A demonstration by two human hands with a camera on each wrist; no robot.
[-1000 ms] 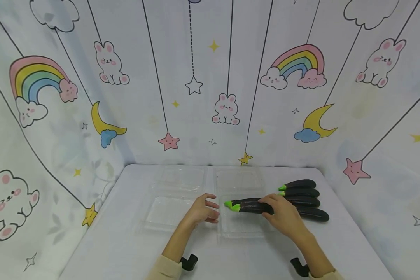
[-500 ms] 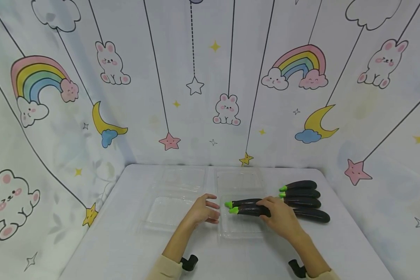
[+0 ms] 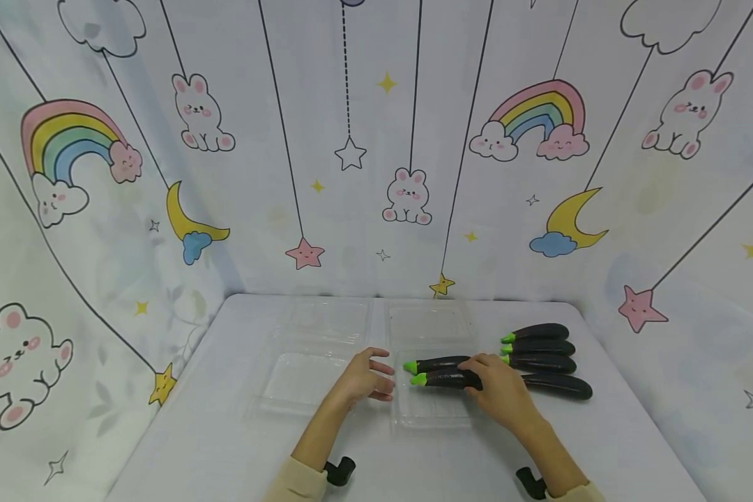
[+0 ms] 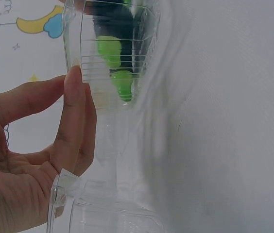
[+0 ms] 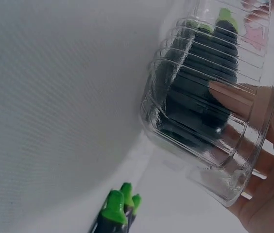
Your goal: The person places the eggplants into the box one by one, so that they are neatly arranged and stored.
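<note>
A clear plastic container (image 3: 436, 417) lies with its lid folded back, eggplants inside it. My right hand (image 3: 500, 390) reaches into its right side and grips the nearer eggplant (image 3: 445, 378), whose green stem points left. Beside it lies another dark eggplant (image 3: 436, 364). Through the clear wall, the right wrist view shows the fingers (image 5: 231, 99) against the dark bodies. My left hand (image 3: 364, 376) is at the container's left edge with relaxed fingers. In the left wrist view its fingertips (image 4: 74, 80) touch the rim, near the green stems (image 4: 122, 85).
Several more eggplants (image 3: 542, 362) lie on the white tabletop right of the container. A second clear container (image 3: 301, 380), also with its lid (image 3: 329, 321) folded back, stands on the left. A patterned cloth (image 3: 326, 209) hangs behind the table.
My right hand has shifted slightly left and nearer with the eggplant, widening the gap between the two stems. The left hand has stayed in place at the container's edge.
</note>
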